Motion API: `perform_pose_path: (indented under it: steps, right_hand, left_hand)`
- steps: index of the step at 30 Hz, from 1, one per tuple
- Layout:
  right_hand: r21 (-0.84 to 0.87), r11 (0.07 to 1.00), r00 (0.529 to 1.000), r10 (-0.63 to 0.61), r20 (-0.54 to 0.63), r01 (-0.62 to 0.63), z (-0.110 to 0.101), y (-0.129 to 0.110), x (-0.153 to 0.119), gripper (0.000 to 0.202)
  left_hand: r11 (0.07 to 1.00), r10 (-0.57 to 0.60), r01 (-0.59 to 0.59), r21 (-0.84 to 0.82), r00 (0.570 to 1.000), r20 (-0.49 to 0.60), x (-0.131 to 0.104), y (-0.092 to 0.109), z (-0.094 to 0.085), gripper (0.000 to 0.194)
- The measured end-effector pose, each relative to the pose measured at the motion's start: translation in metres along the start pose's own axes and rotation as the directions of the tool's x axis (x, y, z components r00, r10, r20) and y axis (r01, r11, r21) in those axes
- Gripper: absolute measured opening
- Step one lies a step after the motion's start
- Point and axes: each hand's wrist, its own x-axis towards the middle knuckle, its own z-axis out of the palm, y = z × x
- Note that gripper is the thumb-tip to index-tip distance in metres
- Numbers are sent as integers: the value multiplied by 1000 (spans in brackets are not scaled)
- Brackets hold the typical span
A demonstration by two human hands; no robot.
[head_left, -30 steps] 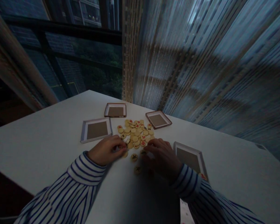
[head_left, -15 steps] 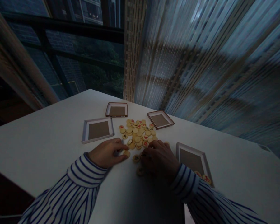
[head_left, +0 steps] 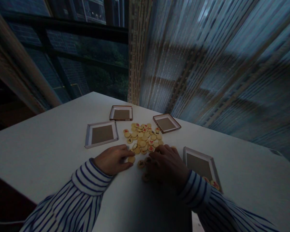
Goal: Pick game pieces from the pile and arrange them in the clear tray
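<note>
Round wooden pieces with red or black characters lie in a loose pile [head_left: 143, 138] at the middle of the white table. My left hand [head_left: 116, 159] rests at the pile's lower left, thumb and fingers apart around a blank-faced piece [head_left: 131, 159] lying on the table. Over the pile's lower right is my right hand [head_left: 165, 162], its fingers curled down in shadow; what they touch is hidden. Between the hands lies a piece with a black character [head_left: 141, 164], and a darker piece [head_left: 145, 177] lies partly under my right hand.
Four shallow box parts surround the pile: one at left [head_left: 101, 134], one at back left [head_left: 121, 113], one at back right [head_left: 166, 123], and one at right [head_left: 201, 165] with red-character pieces [head_left: 214, 184] at its near end. Behind the table [head_left: 50, 138] hang a string curtain and a window.
My left hand has shifted slightly right, and its fingers sit a little differently by the blank-faced piece. My right hand has barely moved.
</note>
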Motion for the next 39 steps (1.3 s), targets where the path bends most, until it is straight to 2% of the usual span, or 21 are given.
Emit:
perform_pose_path:
  steps: [8,16,20,25,30,39]
  right_hand:
    - [15,1000,1000,-2,20,1,-2,0,-2,23]
    - [28,999,1000,-16,-26,17,-8,-3,-3,24]
    - [40,999,999,-12,-52,14,-9,-3,-3,25]
    - [63,998,998,1,-65,3,-10,-3,-4,28]
    - [69,998,997,-1,-83,6,-9,-2,-5,27]
    - [57,998,995,-10,-101,16,-11,-5,-5,26]
  left_hand:
    - [1000,11,-11,-11,1000,10,2,0,3,34]
    - [993,84,-88,-73,995,-59,1,-3,5,28]
    - [980,98,-120,-158,985,-140,0,-1,1,29]
    - [955,121,-188,-231,953,-278,-2,2,-4,27]
    - [939,102,-221,-264,912,-397,-2,6,-4,24]
    - [868,-21,-181,-463,918,-397,-4,9,-2,21]
